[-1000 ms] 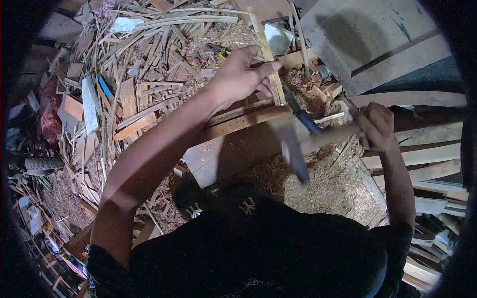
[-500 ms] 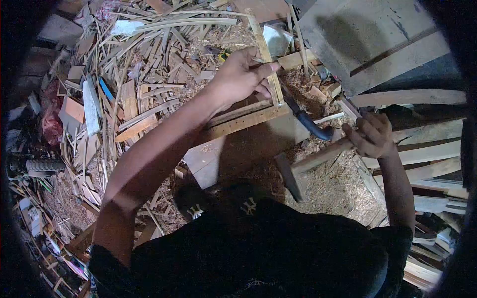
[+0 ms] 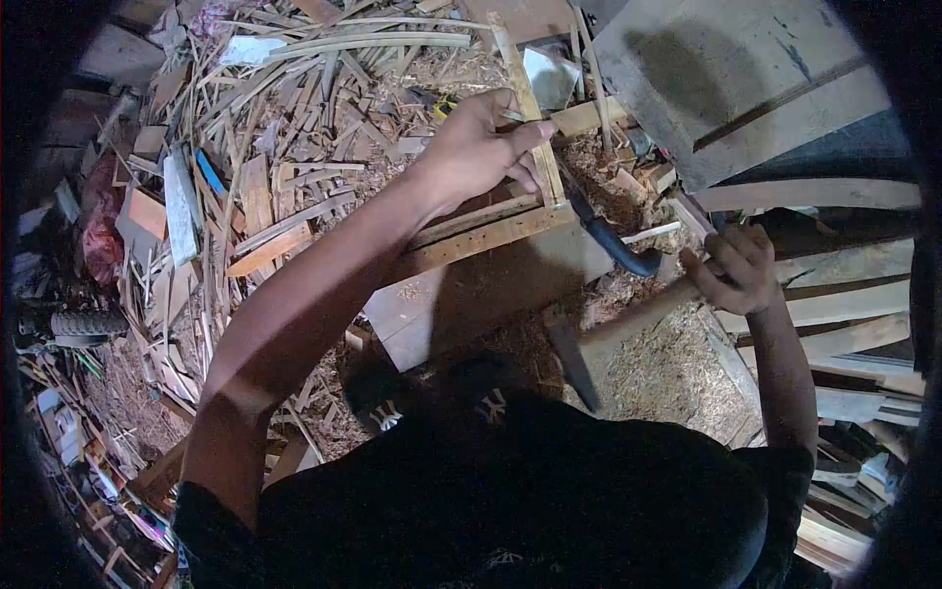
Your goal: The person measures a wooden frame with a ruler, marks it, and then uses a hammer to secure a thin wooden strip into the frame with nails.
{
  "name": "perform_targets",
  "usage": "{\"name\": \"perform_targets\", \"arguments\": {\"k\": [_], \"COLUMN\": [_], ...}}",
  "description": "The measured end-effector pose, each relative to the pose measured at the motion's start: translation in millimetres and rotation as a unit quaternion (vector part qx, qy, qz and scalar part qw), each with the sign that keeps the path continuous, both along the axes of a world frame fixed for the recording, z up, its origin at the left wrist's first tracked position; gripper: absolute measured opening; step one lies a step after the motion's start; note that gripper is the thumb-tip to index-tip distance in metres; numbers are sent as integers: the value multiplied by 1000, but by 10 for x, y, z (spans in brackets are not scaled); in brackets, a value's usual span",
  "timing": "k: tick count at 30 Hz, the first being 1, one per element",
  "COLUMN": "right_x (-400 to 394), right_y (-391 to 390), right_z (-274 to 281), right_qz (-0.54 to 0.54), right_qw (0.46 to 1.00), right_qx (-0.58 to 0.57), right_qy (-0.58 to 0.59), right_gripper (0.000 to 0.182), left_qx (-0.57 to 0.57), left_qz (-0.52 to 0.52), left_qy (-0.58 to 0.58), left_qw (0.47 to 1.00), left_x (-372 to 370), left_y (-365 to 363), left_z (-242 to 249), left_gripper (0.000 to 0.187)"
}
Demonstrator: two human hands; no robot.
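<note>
My left hand (image 3: 483, 142) grips the upright strip of a wooden frame (image 3: 527, 88), thumb across its face and fingers behind. A small, thin thing shows by the fingers, too small to name. The frame's lower rail (image 3: 491, 238) runs left under my forearm, with small dark marks along it. My right hand (image 3: 734, 267) is closed around the wooden handle of a hammer (image 3: 643, 312). The hammer's dark head (image 3: 572, 363) hangs to the lower left, blurred, apart from the frame. Just right of the frame's corner lies a tool with a dark curved handle (image 3: 623, 250).
Below the frame is a flat board (image 3: 412, 319) on the sawdust-covered ground. A heap of wood offcuts (image 3: 304, 147) fills the left. Curved planks (image 3: 844, 299) lie at the right, under a large panel (image 3: 736, 88). My cap-marked shoes area is dark.
The hammer's head has dropped slightly and looks more blurred. My left hand and the frame have barely shifted.
</note>
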State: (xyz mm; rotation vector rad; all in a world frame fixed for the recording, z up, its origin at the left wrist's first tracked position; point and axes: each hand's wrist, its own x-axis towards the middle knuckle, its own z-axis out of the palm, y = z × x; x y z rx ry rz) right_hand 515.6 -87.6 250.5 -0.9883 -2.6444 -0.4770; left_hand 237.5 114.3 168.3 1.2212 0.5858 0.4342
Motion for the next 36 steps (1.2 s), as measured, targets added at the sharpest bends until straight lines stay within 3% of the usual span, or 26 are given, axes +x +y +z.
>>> {"name": "perform_targets", "arguments": {"k": [2,3,4,7,8,10,11,12,14,16,18,20,22,24,26,27,28,30,31,34,36], "right_x": [-83,-106,-64,57,5,-127,-67,1,2,-30,3,7,-1,8,-34,33,28,35,35,35,-36], "right_y": [-54,-18,-43,-88,-81,-54,-50,-94,-128,-134,-132,-106,-109,-124,-111,-154,-154,-175,-201,-174,-193], "right_z": [49,-19,-46,11,27,51,-9,-37,-6,-8,-56,-28,8,-51,-66,-51,-38,4,-11,-147,-271], "right_qz": [-147,-212,-212,-28,-30,-176,-186,-184,-63,-52,-212,-179,-5,-59,-239,-164,-166,-80,-83,-305,-265], "right_qw": [981,974,974,998,998,980,980,980,996,996,973,982,998,993,970,985,984,989,988,944,957], "right_qx": [-66,-82,-83,-40,-38,-68,-55,-56,-20,21,-84,-60,14,6,-50,-56,-56,-80,-81,-94,-78], "right_qy": [-105,-15,-15,-44,-43,-60,-42,-44,-57,-66,-21,4,-69,-98,14,19,20,-97,-97,79,90], "right_gripper": [53,49,49,56,56,48,49,49,62,60,42,41,42,40,41,39,39,41,41,35,38], "left_qx": [-16,-18,-24,-28,-28,-32,-38,-39,1,5,8,24,9,-6,-7,13,32,14,0,3,-24], "left_qz": [-2,-2,-3,-3,-3,2,8,10,-5,6,16,7,9,20,4,3,-2,0,1,-1,-12], "left_qy": [-1,-1,-14,-18,-13,-11,-9,-10,-9,-5,-1,-10,-9,9,-31,-15,1,6,-8,-46,-18], "left_qw": [1000,1000,1000,999,1000,999,999,999,1000,1000,1000,1000,1000,1000,999,1000,999,1000,1000,999,999], "left_x": [11,19,21,4,6,3,0,-4,-11,0,21,-1,-3,1,-29,-17,-3,13,7,-30,-13], "left_y": [4,2,8,10,13,41,47,53,77,23,-2,60,18,-25,31,45,50,39,60,98,80], "left_z": [-3,-9,-15,-10,-3,5,4,2,33,2,-33,-8,15,40,36,38,35,15,2,-22,-19], "left_gripper": [29,29,30,30,31,32,32,32,33,31,29,29,30,29,29,32,36,36,37,37,36]}}
